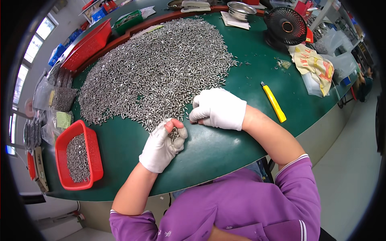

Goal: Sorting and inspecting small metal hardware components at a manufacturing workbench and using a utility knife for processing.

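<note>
A wide heap of small, silvery metal pins (161, 64) covers much of the green table. My left hand (163, 146), in a white glove with bare fingertips, is cupped closed around several of these pins at the heap's near edge. Just to its right, my right hand (219, 109), gloved the same way, rests at the border of the heap. Its fingers are curled and pressed together toward the table. Whatever lies between those fingertips is hidden from view.
A red plastic basket (96, 160) holding more pins stands at the left. A yellow utility knife (274, 102) lies to the right. Farther back are a black fan (285, 26), a metal bowl (240, 11), a yellow cloth (311, 64) and another red basket (90, 44).
</note>
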A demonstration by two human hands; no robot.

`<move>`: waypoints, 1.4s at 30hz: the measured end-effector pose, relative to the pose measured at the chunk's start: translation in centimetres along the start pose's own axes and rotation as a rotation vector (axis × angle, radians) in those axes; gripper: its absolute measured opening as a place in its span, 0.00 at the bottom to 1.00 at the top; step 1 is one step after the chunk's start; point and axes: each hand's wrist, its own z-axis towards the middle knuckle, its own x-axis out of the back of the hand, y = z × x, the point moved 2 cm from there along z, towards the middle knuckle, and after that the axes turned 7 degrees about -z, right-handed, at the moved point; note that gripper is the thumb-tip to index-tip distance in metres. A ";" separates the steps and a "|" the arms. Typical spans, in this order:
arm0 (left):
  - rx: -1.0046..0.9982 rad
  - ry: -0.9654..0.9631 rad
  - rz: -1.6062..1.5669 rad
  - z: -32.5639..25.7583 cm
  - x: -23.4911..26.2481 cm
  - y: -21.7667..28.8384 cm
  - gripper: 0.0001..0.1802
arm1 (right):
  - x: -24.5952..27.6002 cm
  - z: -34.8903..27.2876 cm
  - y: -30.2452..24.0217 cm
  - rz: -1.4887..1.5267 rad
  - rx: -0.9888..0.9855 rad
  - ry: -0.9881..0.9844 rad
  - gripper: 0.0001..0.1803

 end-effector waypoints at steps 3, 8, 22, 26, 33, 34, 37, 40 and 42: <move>-0.008 -0.021 0.014 0.0 -0.2 0.0 0.13 | 0.1 0.2 -0.2 -0.052 -0.024 -0.052 0.06; -0.016 -0.042 0.077 -0.1 -0.4 -0.2 0.09 | -0.2 0.4 -0.5 0.102 -0.013 0.102 0.06; 0.011 0.006 0.147 -0.1 -0.6 -0.2 0.13 | 0.0 0.6 -0.8 0.166 -0.129 0.348 0.07; 0.014 0.060 0.149 -0.3 -0.8 0.0 0.14 | -0.4 0.5 -0.4 0.015 -0.183 0.297 0.06; 0.027 0.038 0.078 -0.2 -0.5 0.0 0.14 | -1.5 0.9 -0.2 -0.108 -0.074 0.188 0.03; 0.000 0.036 0.072 -0.2 -0.7 0.1 0.13 | -1.5 0.9 -0.2 -0.117 -0.060 0.176 0.03; -0.061 0.039 0.051 -0.3 -0.7 0.2 0.13 | -1.4 1.0 -0.4 -0.123 -0.031 0.160 0.04; -0.088 0.027 0.026 -0.2 -0.6 0.3 0.13 | -1.2 1.0 -0.4 -0.126 -0.005 0.161 0.05; -0.082 0.019 0.017 -0.1 -0.4 0.2 0.13 | -1.1 1.0 -0.6 -0.122 0.012 0.168 0.05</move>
